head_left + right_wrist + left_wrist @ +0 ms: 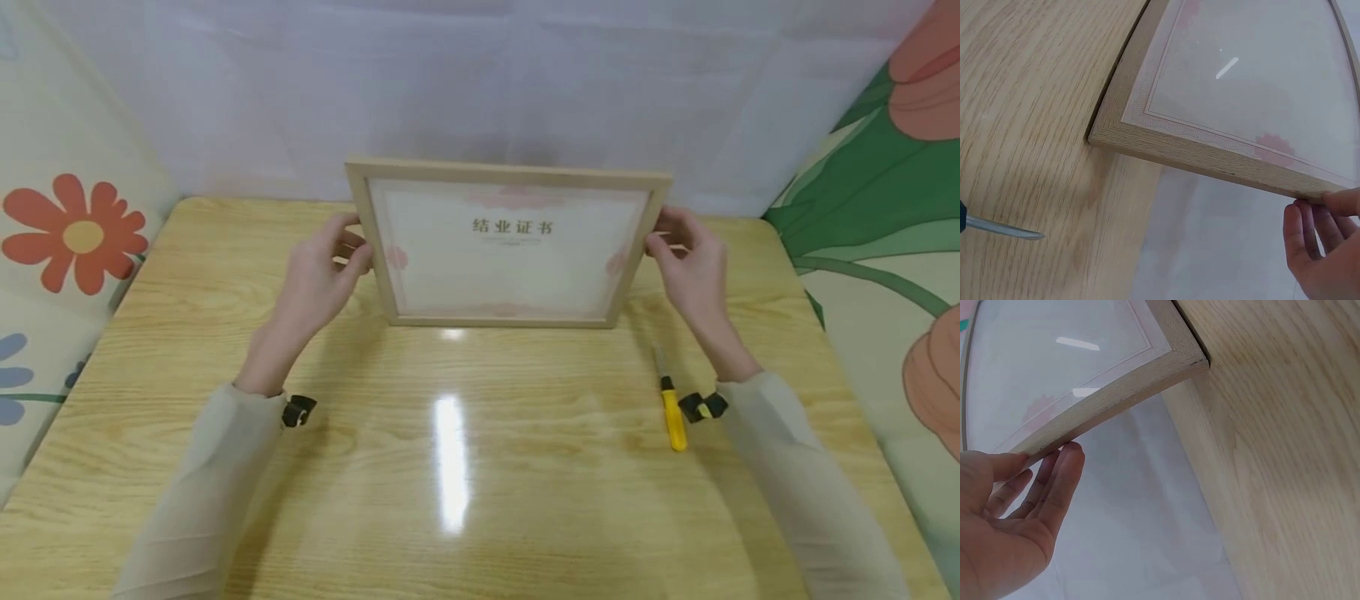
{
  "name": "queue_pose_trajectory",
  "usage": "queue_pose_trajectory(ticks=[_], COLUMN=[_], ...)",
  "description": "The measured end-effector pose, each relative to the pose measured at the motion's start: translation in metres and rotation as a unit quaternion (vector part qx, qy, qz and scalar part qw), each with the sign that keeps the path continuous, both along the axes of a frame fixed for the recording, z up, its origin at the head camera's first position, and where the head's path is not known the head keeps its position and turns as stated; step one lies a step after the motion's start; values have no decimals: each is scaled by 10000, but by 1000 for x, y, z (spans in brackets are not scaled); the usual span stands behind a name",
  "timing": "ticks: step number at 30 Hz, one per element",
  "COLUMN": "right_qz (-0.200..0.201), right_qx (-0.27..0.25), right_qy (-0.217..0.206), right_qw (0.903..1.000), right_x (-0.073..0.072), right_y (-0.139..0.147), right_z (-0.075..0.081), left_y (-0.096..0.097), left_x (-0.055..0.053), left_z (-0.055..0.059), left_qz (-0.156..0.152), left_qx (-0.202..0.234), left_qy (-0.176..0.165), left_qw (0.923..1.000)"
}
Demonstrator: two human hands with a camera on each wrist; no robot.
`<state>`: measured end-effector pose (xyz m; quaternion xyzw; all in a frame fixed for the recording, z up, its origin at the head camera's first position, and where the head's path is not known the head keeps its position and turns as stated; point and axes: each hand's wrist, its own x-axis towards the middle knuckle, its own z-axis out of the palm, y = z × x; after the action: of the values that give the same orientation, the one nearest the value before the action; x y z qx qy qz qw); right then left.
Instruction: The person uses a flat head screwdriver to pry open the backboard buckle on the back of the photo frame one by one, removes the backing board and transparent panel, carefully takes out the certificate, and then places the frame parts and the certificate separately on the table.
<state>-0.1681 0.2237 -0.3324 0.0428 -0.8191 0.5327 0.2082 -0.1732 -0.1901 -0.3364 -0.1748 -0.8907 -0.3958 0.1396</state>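
A light wooden picture frame (pixel 504 322) stands on its long lower edge near the back of the table, its glazed front towards me. Behind the glass is a certificate (pixel 502 267) with pink decorations and a line of Chinese characters. My left hand (pixel 322 271) pinches the frame's left side between thumb and fingers, as the left wrist view shows at the frame's edge (pixel 1116 394). On the opposite side, my right hand (pixel 692 265) grips the frame the same way. Fingertips behind the frame are partly hidden.
A screwdriver (pixel 673 417) with a yellow handle lies on the wooden table (pixel 525 467), right of the frame and beside my right wrist. White cloth (pixel 465 75) hangs behind the table. Flower-patterned panels (pixel 922 192) flank both sides.
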Motion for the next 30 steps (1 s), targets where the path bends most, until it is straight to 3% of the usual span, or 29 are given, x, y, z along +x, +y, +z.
queue_pose_trajectory(ticks=[4,11,15,19,22,26,30], right_qz=[71,-43,-46,118,245,405,917], right_qx=[-306,-903,-974,-1209,-999,-283,-392], right_qy=[-30,398,715,972,1086,1067,667], right_qw=[9995,9951,9927,9878,9888,9931,9928], right_x=[3,4,16,31,39,52,67], right_y=[2,-3,-8,-8,-4,-4,-7], right_z=[-1,-8,-3,-4,-12,-23,-23], left_y=[3,13,18,23,26,31,31], left_x=[2,3,5,14,27,50,68], left_z=[-1,1,1,-1,-3,-4,-2], left_qz=[69,390,454,274,52,-83,-35], left_qx=[166,274,166,192,357,752,848], left_qy=[31,377,518,582,417,-54,-592], left_qw=[9998,9982,9975,9977,9985,9971,9946])
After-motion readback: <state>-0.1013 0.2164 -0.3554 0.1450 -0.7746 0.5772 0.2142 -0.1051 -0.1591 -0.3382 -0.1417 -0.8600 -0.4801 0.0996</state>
